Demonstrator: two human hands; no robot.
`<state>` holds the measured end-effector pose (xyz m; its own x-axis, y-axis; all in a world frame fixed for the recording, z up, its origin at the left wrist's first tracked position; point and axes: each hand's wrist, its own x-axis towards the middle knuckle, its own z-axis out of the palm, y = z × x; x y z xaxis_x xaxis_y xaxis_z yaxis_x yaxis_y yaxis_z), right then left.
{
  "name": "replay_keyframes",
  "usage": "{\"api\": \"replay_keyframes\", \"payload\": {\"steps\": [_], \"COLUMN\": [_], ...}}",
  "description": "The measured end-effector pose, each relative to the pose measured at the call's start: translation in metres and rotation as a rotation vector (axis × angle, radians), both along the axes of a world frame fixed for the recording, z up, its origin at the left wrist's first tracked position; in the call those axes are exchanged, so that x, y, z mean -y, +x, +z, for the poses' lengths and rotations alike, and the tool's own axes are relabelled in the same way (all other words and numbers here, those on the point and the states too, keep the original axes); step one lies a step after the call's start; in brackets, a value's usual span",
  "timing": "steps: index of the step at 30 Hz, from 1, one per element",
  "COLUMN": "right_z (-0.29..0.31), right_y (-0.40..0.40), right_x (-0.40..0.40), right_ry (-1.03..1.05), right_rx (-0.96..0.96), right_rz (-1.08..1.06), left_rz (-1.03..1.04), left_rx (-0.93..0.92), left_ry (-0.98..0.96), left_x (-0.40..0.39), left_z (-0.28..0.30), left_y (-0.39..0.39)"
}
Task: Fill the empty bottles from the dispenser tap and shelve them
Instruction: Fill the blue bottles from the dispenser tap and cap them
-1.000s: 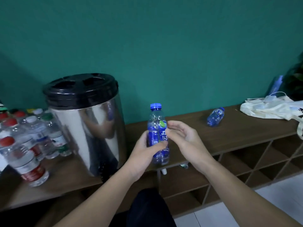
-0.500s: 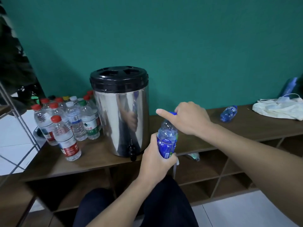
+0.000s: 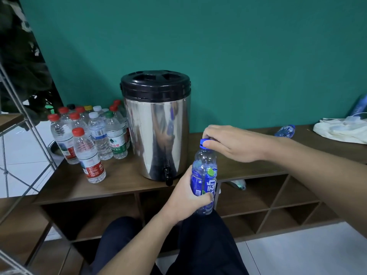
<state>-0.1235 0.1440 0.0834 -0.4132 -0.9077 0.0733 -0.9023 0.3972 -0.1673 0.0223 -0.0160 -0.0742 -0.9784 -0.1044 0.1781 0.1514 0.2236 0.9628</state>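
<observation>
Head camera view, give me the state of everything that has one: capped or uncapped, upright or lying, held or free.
blue-label bottle: upright, cap on, looks empty, held
left hand: grips the bottle body
right hand: fingers pinch the blue cap
dispenser: lid on, tap not running
bottle group: upright, capped
small blue bottle: lying on its side

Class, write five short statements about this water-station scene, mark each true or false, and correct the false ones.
1. The left hand grips the blue-labelled clear plastic bottle. True.
2. The right hand pinches the bottle's blue cap. True.
3. The steel dispenser has a white lid. False: it is black.
4. The held bottle is under the black tap. False: it is off to the tap's right.
5. A small blue bottle lies on the wooden shelf top. True.
</observation>
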Motion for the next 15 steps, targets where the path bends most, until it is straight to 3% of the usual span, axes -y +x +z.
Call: {"api": "replay_keyframes", "payload": {"steps": [15], "right_z": [-0.036], "right_y": [-0.008], "right_x": [0.005], "right_ry": [0.015], "right_rx": [0.052], "right_rz": [0.073], "left_rz": [0.063], "left_rx": [0.046], "left_ry": [0.073], "left_x": [0.018], "left_z": [-0.058], "left_y": [0.004]}}
